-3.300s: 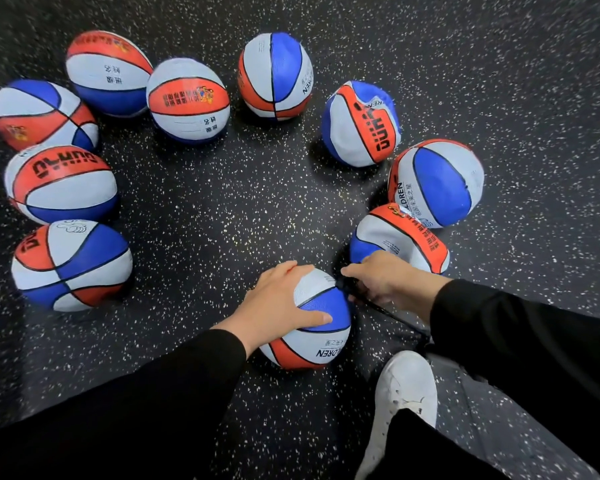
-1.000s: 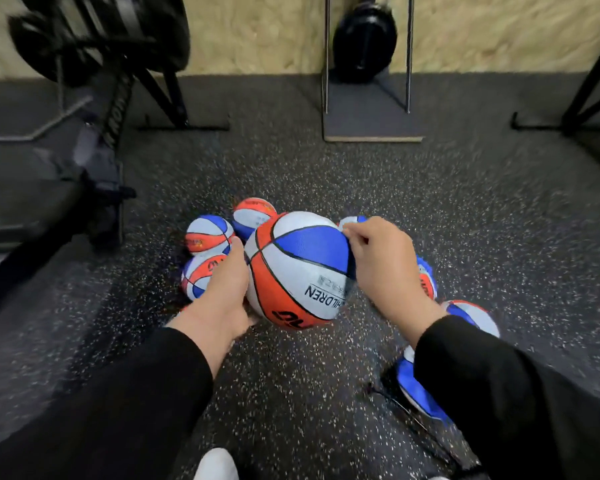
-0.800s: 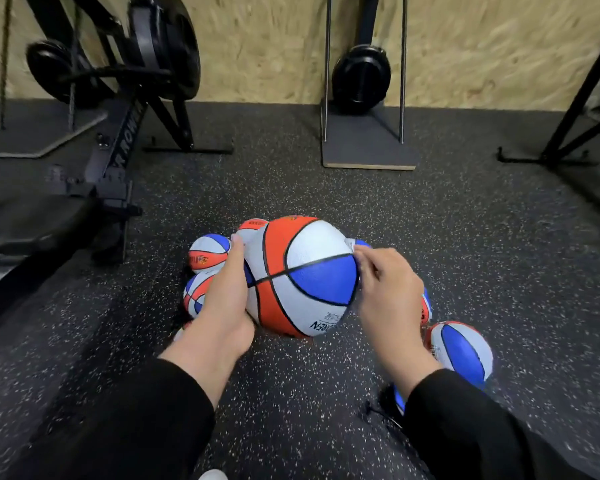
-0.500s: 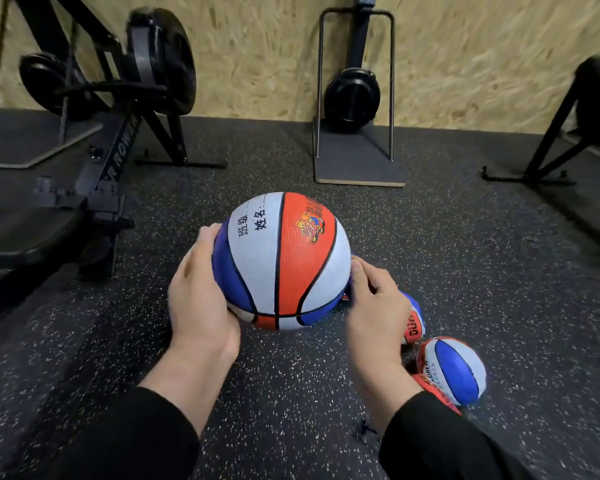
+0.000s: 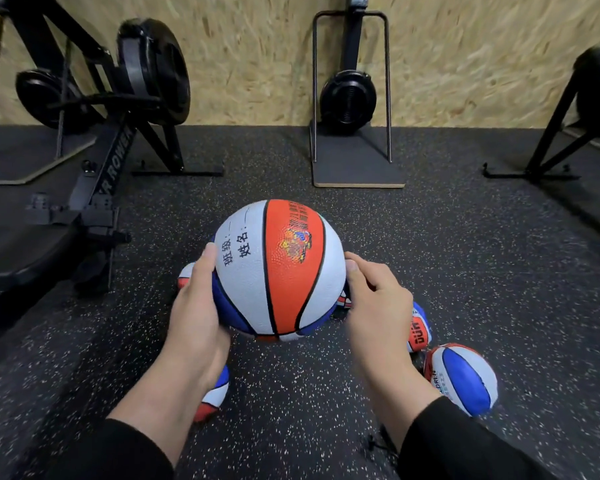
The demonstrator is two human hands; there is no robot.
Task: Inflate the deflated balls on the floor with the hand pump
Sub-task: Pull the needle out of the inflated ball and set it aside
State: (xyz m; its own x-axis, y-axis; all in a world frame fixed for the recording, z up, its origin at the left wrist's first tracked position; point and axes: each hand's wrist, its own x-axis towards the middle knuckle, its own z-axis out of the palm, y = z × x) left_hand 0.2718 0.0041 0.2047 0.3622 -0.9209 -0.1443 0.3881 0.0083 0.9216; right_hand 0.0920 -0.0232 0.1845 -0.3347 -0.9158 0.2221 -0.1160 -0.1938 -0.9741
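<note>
Two forearms in view, both in long black sleeves: left sleeve (image 5: 118,452) and right sleeve (image 5: 465,445). Plain matte fabric, no logos, stripes or buttons visible. Cuffs end approx. at mid-forearm, leaving wrists and lower forearms bare; cuff edges soft, slightly rounded, no ribbing discernible. Left hand (image 5: 196,306) and right hand (image 5: 378,299) bare: no gloves, rings, watch or wristband seen. Nails short, unpainted as far as visible on left thumb and right thumb tips. Rest of body out of frame; no shoe or trouser leg seen here. Sleeves fill the lower corners of the frame.
</note>
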